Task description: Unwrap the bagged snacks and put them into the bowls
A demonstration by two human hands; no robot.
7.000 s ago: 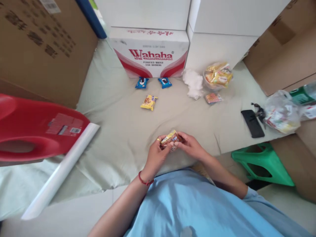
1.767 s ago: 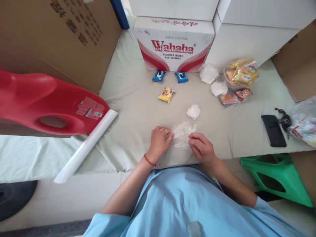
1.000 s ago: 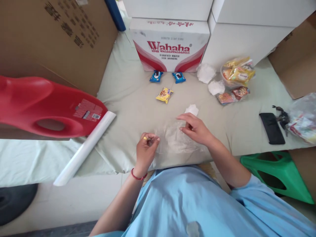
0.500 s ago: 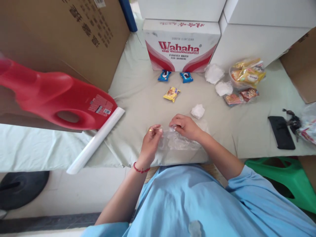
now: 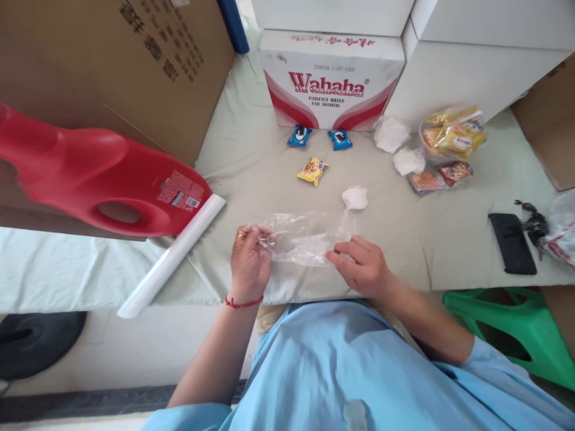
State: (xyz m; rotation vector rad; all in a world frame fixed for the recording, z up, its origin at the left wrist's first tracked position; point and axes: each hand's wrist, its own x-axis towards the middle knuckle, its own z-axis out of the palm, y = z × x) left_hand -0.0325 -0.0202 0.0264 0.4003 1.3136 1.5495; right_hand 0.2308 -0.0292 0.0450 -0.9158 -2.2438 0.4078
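Observation:
A clear plastic bag (image 5: 300, 239) stretches between my hands, low over the cloth-covered table. My left hand (image 5: 251, 254), with a ring and a red bracelet, is closed on the bag's gathered left end. At the other side my right hand (image 5: 362, 263) pinches the bag's lower right part between thumb and fingers. Just behind the bag lies a crumpled white wad (image 5: 354, 197). Farther back are a yellow snack packet (image 5: 313, 171) and two blue snack packets, one on the left (image 5: 299, 136) and one on the right (image 5: 340, 139).
A red jug (image 5: 112, 179) and a white roll (image 5: 173, 257) are at the left, beside a cardboard box (image 5: 148, 78). A Wahaba-style white carton (image 5: 332, 84) stands behind. To the right are a snack-filled tub (image 5: 451, 134), a black phone (image 5: 512, 243) and a green stool (image 5: 507, 323).
My hands have moved apart, the left leftward and the right rightward and nearer me, spreading the bag between them. The nearest white wad has shifted slightly left.

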